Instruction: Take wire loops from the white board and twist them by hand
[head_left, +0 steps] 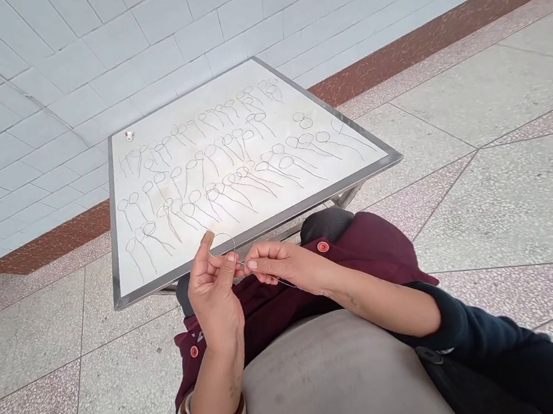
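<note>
A thin wire (233,240) bent into a loop with a long tail is held between both hands, just past the table's near edge and above my lap. My left hand (216,288) pinches it at the base of the loop, thumb against fingers, with the index finger raised along the loop's left side. Close beside it, my right hand (284,266) grips the tail between thumb and fingertips, and the tail's end shows below that hand. How the wire crosses between the fingertips is too small to make out.
Rows of several looped wires (214,194) with long tails lie on a white table (258,219) with a metal rim. A small white and red item (129,136) sits at its far left corner. Behind stands a tiled wall (213,23); speckled floor (458,211) surrounds the table.
</note>
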A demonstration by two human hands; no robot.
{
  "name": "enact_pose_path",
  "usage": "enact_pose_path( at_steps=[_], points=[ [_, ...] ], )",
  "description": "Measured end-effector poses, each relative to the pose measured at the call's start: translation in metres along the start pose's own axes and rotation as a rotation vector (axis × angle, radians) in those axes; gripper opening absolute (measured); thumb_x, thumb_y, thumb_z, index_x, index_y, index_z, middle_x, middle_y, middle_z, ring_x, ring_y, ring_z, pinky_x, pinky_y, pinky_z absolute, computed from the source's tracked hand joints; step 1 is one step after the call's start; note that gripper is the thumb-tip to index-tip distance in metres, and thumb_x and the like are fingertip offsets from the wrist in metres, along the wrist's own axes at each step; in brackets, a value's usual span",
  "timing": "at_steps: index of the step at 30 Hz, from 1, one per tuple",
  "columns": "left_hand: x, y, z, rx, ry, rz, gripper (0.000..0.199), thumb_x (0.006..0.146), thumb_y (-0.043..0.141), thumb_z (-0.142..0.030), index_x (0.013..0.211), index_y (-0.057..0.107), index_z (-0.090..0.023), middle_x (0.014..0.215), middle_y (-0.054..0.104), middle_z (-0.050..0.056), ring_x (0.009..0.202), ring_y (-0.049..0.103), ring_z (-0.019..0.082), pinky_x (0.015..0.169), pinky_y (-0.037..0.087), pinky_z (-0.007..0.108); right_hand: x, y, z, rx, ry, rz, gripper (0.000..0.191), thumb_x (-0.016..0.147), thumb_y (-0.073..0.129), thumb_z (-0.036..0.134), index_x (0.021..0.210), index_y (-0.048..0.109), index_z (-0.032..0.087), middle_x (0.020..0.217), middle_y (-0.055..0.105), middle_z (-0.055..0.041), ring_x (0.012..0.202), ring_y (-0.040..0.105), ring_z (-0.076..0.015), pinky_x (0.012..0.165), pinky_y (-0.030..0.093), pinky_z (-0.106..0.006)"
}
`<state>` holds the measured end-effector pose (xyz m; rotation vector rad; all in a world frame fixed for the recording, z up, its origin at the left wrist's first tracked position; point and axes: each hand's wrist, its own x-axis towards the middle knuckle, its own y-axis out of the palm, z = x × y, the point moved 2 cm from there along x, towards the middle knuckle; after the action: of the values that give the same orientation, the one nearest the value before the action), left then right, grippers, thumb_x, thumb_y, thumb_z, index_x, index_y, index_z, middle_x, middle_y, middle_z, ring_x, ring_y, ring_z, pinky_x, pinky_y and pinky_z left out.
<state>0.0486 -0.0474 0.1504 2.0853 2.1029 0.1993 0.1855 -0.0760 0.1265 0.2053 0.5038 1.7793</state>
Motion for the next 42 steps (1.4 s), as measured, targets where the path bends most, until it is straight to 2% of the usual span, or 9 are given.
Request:
enact_pose_path(
  at_steps=[4, 9, 21, 25, 28, 32, 36, 42],
  points=[
    [0.002, -0.005, -0.006, 0.042, 0.101, -0.076, 0.057, 0.074, 0.076, -0.020, 0.129, 0.061, -0.026, 0.068, 0.055, -0.007, 0.061, 0.058, 0.007, 0.072, 0.052, 0.023, -0.001, -0.001, -0.004, -0.049, 0.026, 0.020, 0.026, 0.085, 0.065, 0.043, 0.084, 0.062, 0.017, 0.067, 0.052, 0.0035, 0.061, 0.046, -0.0086, 0.057, 0.034, -0.022],
    [0.003, -0.010, -0.015, 0.084, 0.190, -0.117, 0.057, 0.075, 0.074, -0.022, 0.130, 0.060, -0.024, 0.067, 0.055, -0.007, 0.060, 0.060, 0.007, 0.080, 0.054, 0.028, -0.006, -0.002, -0.007, -0.100, 0.043, 0.016, 0.028, 0.085, 0.064, 0.045, 0.084, 0.062, 0.017, 0.067, 0.053, 0.0031, 0.062, 0.047, -0.0090, 0.059, 0.035, -0.023],
    [0.011, -0.033, -0.035, 0.086, 0.322, -0.266, 0.055, 0.073, 0.075, -0.020, 0.127, 0.062, -0.024, 0.066, 0.055, -0.006, 0.067, 0.062, 0.010, 0.069, 0.057, 0.025, -0.018, -0.001, -0.012, -0.258, 0.007, 0.035, 0.030, 0.088, 0.058, 0.048, 0.081, 0.057, 0.019, 0.069, 0.053, 0.0023, 0.064, 0.048, -0.0113, 0.063, 0.039, -0.026],
    [0.012, -0.039, -0.040, 0.088, 0.334, -0.294, 0.054, 0.073, 0.075, -0.019, 0.125, 0.063, -0.024, 0.065, 0.054, -0.006, 0.067, 0.062, 0.010, 0.070, 0.057, 0.025, -0.017, -0.007, -0.010, -0.462, -0.040, -0.073, 0.022, 0.091, 0.053, 0.040, 0.082, 0.056, 0.020, 0.070, 0.054, 0.0015, 0.066, 0.048, -0.0129, 0.065, 0.039, -0.028],
    [0.010, -0.038, -0.039, 0.085, 0.310, -0.270, 0.053, 0.074, 0.074, -0.018, 0.126, 0.063, -0.023, 0.066, 0.055, -0.007, 0.062, 0.059, 0.007, 0.071, 0.057, 0.025, -0.016, -0.008, -0.005, -0.569, -0.135, -0.201, 0.019, 0.095, 0.045, 0.036, 0.092, 0.058, 0.022, 0.079, 0.059, -0.0009, 0.070, 0.052, -0.0143, 0.068, 0.042, -0.029],
    [0.007, -0.031, -0.034, 0.084, 0.292, -0.226, 0.054, 0.075, 0.074, -0.019, 0.127, 0.062, -0.023, 0.066, 0.055, -0.007, 0.062, 0.059, 0.008, 0.071, 0.056, 0.026, -0.016, 0.000, 0.000, -0.614, -0.231, -0.209, 0.020, 0.094, 0.049, 0.037, 0.102, 0.062, 0.023, 0.095, 0.067, -0.0036, 0.088, 0.060, -0.0181, 0.079, 0.045, -0.032],
    [0.002, -0.024, -0.031, 0.121, 0.276, -0.215, 0.053, 0.075, 0.074, -0.020, 0.126, 0.063, -0.024, 0.067, 0.057, -0.006, 0.064, 0.060, 0.009, 0.072, 0.055, 0.026, -0.016, 0.006, -0.002, -0.628, -0.253, -0.147, 0.015, 0.092, 0.053, 0.031, 0.098, 0.065, 0.023, 0.085, 0.068, -0.0015, 0.082, 0.063, -0.0173, 0.077, 0.046, -0.031],
    [0.000, -0.021, -0.030, 0.127, 0.283, -0.243, 0.053, 0.074, 0.075, -0.020, 0.126, 0.063, -0.024, 0.066, 0.056, -0.007, 0.061, 0.060, 0.008, 0.075, 0.055, 0.027, -0.017, 0.009, -0.007, -0.752, -0.287, -0.119, 0.015, 0.094, 0.047, 0.022, 0.090, 0.061, 0.024, 0.071, 0.060, 0.0013, 0.073, 0.056, -0.0156, 0.073, 0.042, -0.029]
  ],
)
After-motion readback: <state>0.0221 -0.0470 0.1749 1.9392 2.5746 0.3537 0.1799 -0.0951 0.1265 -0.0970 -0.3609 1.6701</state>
